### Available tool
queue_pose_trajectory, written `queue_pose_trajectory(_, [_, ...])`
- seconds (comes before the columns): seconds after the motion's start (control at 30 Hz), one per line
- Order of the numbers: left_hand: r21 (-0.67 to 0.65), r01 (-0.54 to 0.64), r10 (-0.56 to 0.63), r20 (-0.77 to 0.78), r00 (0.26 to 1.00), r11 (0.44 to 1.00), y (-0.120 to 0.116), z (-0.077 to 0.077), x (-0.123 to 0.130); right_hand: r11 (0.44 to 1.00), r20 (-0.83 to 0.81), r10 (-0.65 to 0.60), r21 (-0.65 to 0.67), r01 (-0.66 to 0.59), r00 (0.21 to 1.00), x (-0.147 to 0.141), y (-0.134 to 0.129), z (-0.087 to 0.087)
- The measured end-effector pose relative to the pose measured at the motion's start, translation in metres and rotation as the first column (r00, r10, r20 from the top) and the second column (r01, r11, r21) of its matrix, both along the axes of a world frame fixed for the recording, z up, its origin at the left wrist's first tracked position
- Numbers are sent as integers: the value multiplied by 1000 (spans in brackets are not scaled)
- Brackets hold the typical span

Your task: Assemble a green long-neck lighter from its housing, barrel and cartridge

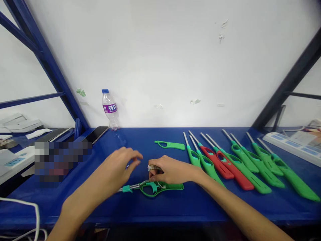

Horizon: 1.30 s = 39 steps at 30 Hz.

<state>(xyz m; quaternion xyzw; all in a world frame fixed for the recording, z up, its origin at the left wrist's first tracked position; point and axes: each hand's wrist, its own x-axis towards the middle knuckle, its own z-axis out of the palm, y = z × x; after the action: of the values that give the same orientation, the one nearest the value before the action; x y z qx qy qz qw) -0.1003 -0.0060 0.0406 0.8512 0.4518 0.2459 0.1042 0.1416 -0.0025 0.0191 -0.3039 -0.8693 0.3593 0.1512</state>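
Note:
In the head view, an opened green utility lighter (pixel 173 186) lies on the blue table with its inner parts and thin wires exposed. A teal trigger (pixel 151 186) and a teal collar on the metal tube (pixel 127 189) show on it. Just above this lighter, my right hand (pixel 167 169) pinches a small clear part with a shiny end (pixel 151 168), mostly hidden by the fingers. My left hand (pixel 120 165) hovers to the left, fingers bent, thumb and fingertips apart. A loose green shell half (pixel 173 145) lies farther back.
Several assembled green and red lighters (pixel 240 167) lie in a slanted row at right. A plastic bottle (pixel 110 110) stands against the wall. A phone (pixel 97 134) lies at left, near a blurred-out patch. Power strips (pixel 291 142) and blue frame posts flank the table.

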Motion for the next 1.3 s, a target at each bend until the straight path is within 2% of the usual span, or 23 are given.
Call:
queue_pose_trajectory(0.07, [-84, 4, -9, -53, 999, 996, -25, -12, -17, 1000, -5, 3, -13, -3, 1000, 0, 1, -1])
queue_pose_trajectory(0.13, [-135, -42, 29, -97, 995, 990, -39, -25, -30, 1000, -7, 3, -31, -3, 1000, 0, 2, -2])
queue_pose_trajectory(0.27, [-178, -139, 119, -119, 986, 974, -40, -40, -31, 999, 6, -8, -40, 8, 1000, 0, 1, -3])
queue_pose_trajectory(0.37, [-152, -89, 73, -105, 992, 984, -36, -39, -17, 999, 16, -26, -24, 26, 1000, 0, -1, -2])
queue_pose_trajectory(0.47, [-180, -36, 15, -120, 993, 983, -35, -36, -8, 998, 30, -61, -8, 62, 998, 1, -2, 2])
queue_pose_trajectory(0.6, [-254, -23, -5, -109, 994, 967, -34, -40, -8, 997, 75, -71, -20, 72, 995, 9, -4, 9])
queue_pose_trajectory(0.7, [-297, 25, -40, -45, 998, 954, -32, -45, -10, 997, 115, -55, -42, 61, 992, 13, -4, 12])
queue_pose_trajectory(0.83, [-343, 81, -65, 56, 996, 936, -30, -47, -9, 996, 163, -76, -33, 83, 984, 14, -6, 13])
queue_pose_trajectory(0.93, [-370, 111, -89, 77, 993, 922, -30, -49, -9, 995, 175, -87, -30, 94, 981, 13, -7, 12])
queue_pose_trajectory(1.13, [-379, 77, -53, 71, 996, 922, -33, -51, -10, 995, 171, -66, -63, 78, 983, 14, -4, 4])
queue_pose_trajectory(1.3, [-353, 92, -82, 45, 996, 931, -33, -56, -11, 997, 165, -54, -39, 61, 985, 12, -4, 4])
